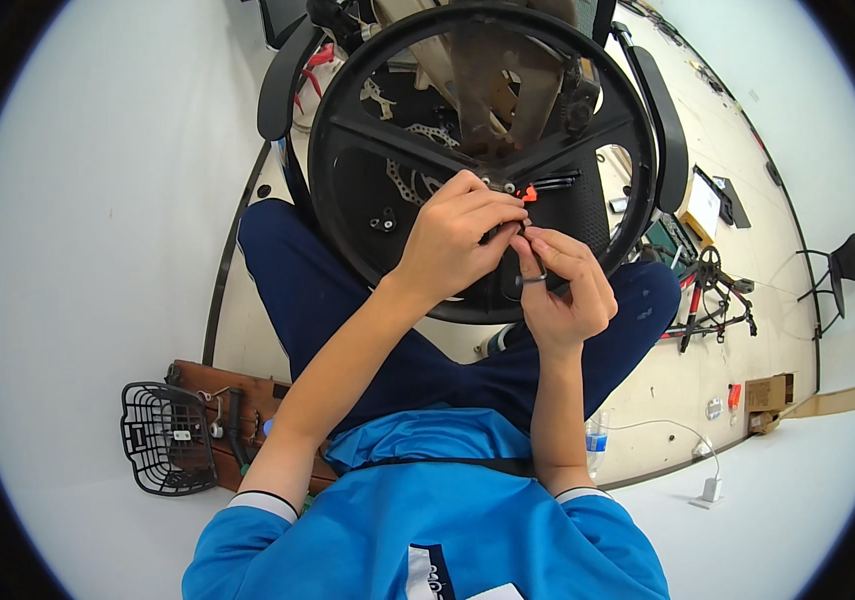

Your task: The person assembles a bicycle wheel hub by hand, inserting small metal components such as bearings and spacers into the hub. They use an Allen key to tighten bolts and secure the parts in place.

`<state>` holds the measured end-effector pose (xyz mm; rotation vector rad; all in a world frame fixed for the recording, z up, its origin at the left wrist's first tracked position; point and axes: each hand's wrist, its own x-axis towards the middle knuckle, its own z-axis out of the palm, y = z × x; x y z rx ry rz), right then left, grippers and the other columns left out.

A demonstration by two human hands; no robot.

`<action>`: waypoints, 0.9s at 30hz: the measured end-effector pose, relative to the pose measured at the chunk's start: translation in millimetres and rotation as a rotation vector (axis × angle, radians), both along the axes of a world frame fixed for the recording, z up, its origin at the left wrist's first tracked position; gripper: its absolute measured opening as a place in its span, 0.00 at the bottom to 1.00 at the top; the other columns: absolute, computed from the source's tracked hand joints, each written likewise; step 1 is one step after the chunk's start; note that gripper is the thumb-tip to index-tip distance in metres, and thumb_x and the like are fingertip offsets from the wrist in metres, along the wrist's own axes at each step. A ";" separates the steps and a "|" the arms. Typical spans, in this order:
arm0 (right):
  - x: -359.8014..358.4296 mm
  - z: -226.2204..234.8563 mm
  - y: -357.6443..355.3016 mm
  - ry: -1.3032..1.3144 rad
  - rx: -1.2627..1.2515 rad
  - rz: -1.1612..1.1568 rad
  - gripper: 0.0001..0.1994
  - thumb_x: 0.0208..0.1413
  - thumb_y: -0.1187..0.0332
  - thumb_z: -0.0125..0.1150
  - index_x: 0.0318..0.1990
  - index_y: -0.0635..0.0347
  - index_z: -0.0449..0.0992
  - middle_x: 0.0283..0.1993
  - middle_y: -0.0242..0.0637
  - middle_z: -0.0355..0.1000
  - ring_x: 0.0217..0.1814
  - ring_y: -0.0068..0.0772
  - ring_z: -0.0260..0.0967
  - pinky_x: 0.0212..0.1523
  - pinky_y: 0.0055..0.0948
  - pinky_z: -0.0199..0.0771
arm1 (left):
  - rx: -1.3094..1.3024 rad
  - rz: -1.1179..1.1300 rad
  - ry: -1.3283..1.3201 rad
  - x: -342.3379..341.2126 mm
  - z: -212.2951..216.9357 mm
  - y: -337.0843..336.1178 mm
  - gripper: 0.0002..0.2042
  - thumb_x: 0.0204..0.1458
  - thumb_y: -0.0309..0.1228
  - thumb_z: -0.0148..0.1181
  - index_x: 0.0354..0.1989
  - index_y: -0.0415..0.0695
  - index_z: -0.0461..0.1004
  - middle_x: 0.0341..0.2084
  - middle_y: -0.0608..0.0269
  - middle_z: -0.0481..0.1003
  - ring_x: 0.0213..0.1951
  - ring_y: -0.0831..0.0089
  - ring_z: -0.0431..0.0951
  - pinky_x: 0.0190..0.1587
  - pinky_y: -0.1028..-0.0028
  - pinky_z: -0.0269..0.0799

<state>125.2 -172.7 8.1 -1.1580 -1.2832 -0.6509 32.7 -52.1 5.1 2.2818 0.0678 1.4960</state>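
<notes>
A black spoked wheel (324, 228) lies over a chair in front of me, its near rim between my knees. Above its near half, my left hand (459, 238) is closed in a pinch, palm down. Close against it, my right hand (567, 290) is closed too, thumb and forefinger meeting the left fingertips. A thin, dark curved piece (533, 278) shows at the right hand's fingers. What the left fingers pinch is small and mostly hidden. Just beyond the fingertips are a small orange piece (529, 193) and black rods (555, 182) near the wheel's hub.
Perforated brake discs (400, 182) and a small black part (383, 220) lie on the chair seat. Chair armrests (663, 120) flank the wheel. A red-black bike frame (692, 305) is on the floor at right. A black basket (169, 440) stands at left, a bottle (596, 440) near my right elbow.
</notes>
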 end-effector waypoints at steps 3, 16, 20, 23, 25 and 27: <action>0.1 0.6 -1.1 0.030 -0.013 0.000 0.10 0.45 0.82 0.76 0.33 0.67 0.79 0.37 0.46 0.82 0.38 0.38 0.83 0.41 0.28 0.84 | 0.012 -0.004 0.009 -0.3 -0.6 -0.1 0.13 0.38 0.20 0.69 0.36 0.41 0.84 0.36 0.63 0.84 0.34 0.65 0.77 0.38 0.72 0.75; 2.9 -2.8 -0.6 0.047 -0.037 0.081 0.11 0.47 0.87 0.69 0.39 0.69 0.82 0.38 0.46 0.83 0.40 0.41 0.84 0.45 0.30 0.84 | -0.022 0.052 0.011 -0.6 5.1 -9.6 0.15 0.37 0.18 0.68 0.36 0.43 0.84 0.35 0.65 0.84 0.36 0.65 0.76 0.41 0.71 0.75; 2.8 -3.5 0.0 0.126 -0.027 0.073 0.10 0.48 0.87 0.71 0.38 0.70 0.81 0.38 0.46 0.83 0.42 0.39 0.83 0.47 0.29 0.83 | -0.058 0.031 -0.059 -1.1 0.4 -10.5 0.15 0.35 0.17 0.69 0.35 0.42 0.84 0.34 0.64 0.83 0.37 0.65 0.77 0.41 0.71 0.76; 2.3 -1.3 1.5 0.173 -0.033 0.056 0.11 0.45 0.85 0.73 0.37 0.68 0.82 0.37 0.45 0.82 0.41 0.39 0.83 0.45 0.29 0.83 | -0.052 -0.018 -0.071 1.0 -1.5 -8.9 0.14 0.35 0.15 0.68 0.34 0.40 0.83 0.35 0.64 0.82 0.38 0.65 0.77 0.41 0.70 0.75; -2.1 4.2 -0.1 0.185 -0.041 0.075 0.11 0.46 0.86 0.72 0.38 0.68 0.82 0.39 0.46 0.83 0.43 0.39 0.83 0.46 0.29 0.83 | -0.015 -0.010 -0.023 -0.6 1.3 -9.1 0.14 0.36 0.15 0.68 0.34 0.40 0.83 0.35 0.64 0.82 0.38 0.64 0.76 0.42 0.70 0.75; -2.8 4.0 -1.3 0.158 -0.078 0.104 0.11 0.47 0.86 0.70 0.39 0.69 0.82 0.40 0.47 0.83 0.44 0.40 0.83 0.47 0.29 0.82 | -0.008 -0.014 0.012 -1.9 2.5 -7.9 0.14 0.37 0.15 0.67 0.35 0.40 0.83 0.36 0.63 0.82 0.39 0.64 0.76 0.42 0.69 0.75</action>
